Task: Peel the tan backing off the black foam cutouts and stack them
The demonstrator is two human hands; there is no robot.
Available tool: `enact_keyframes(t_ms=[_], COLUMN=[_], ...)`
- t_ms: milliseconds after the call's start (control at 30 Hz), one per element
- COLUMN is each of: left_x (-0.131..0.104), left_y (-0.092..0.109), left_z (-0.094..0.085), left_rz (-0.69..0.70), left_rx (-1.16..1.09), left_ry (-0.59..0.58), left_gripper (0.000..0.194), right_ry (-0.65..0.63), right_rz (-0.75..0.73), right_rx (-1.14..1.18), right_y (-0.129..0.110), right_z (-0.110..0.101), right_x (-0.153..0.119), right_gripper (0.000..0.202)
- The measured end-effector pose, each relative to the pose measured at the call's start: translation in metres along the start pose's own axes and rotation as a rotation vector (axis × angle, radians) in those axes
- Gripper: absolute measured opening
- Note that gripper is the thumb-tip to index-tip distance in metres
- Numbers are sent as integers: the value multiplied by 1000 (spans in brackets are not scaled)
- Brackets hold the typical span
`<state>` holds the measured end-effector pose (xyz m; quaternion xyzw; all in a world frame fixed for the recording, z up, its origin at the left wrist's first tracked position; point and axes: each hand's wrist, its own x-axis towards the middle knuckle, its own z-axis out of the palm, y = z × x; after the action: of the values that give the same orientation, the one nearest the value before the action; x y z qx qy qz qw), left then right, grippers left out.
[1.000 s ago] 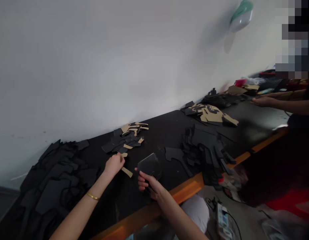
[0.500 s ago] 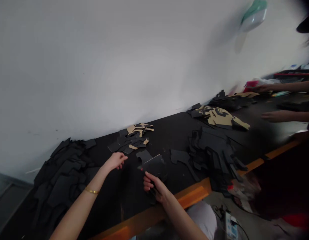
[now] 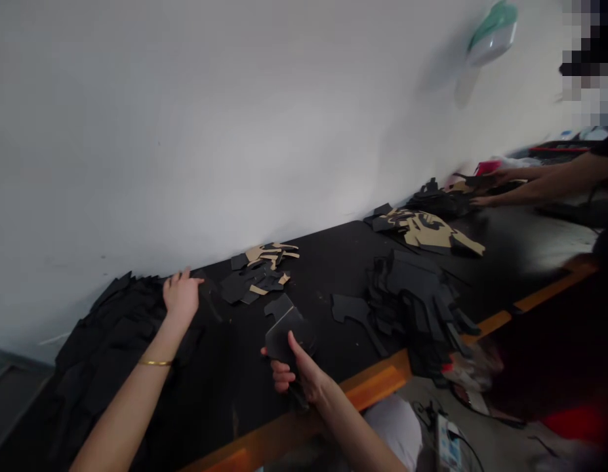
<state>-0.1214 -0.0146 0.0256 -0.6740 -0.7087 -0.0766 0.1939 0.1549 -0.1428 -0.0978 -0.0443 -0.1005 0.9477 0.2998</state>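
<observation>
My left hand (image 3: pixel 182 295) is over the back edge of a heap of dark cut pieces (image 3: pixel 117 334), beside a thin dark piece (image 3: pixel 209 295). Its fingers are spread; whether they touch a piece is hard to see. Near the table's front, my right hand (image 3: pixel 291 367) grips a dark flat piece (image 3: pixel 288 333), thumb on top and fingers beneath. Just behind it lies another dark piece (image 3: pixel 280 307). A small pile of black and tan pieces (image 3: pixel 262 272) sits near the wall.
Dark pieces (image 3: pixel 412 288) are stacked to the right, with a loose one (image 3: pixel 355 309) beside them. Tan pieces (image 3: pixel 426 229) lie farther back. Another person's hands (image 3: pixel 495 187) work at the far right. An orange edge (image 3: pixel 377 387) borders the black table.
My left hand has moved left and back to the dark heap, its fingers spreading. My right hand now shows a dark piece clearly under its thumb. The other person's hands have moved left onto pieces.
</observation>
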Motion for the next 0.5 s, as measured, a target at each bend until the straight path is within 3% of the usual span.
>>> enact_keyframes(t_ms=[67, 133, 333, 400, 500], left_x=[-9, -22, -77, -89, -99], left_y=[-4, 1, 36, 39, 32], left_z=[-12, -17, -9, -2, 12], left_rz=[56, 126, 193, 178, 71], left_rx=[-135, -382, -1015, -1083, -1092], left_ry=[162, 220, 6, -39, -4], left_gripper=[42, 50, 45, 46, 52], right_ry=[14, 34, 24, 12, -2], right_rz=[-3, -12, -49, 14, 81], right_rx=[-13, -40, -44, -56, -89], right_y=[2, 5, 3, 2, 5], right_z=[-1, -2, 0, 1, 2], right_x=[0, 3, 46, 64, 83], right_gripper=[54, 42, 24, 24, 36])
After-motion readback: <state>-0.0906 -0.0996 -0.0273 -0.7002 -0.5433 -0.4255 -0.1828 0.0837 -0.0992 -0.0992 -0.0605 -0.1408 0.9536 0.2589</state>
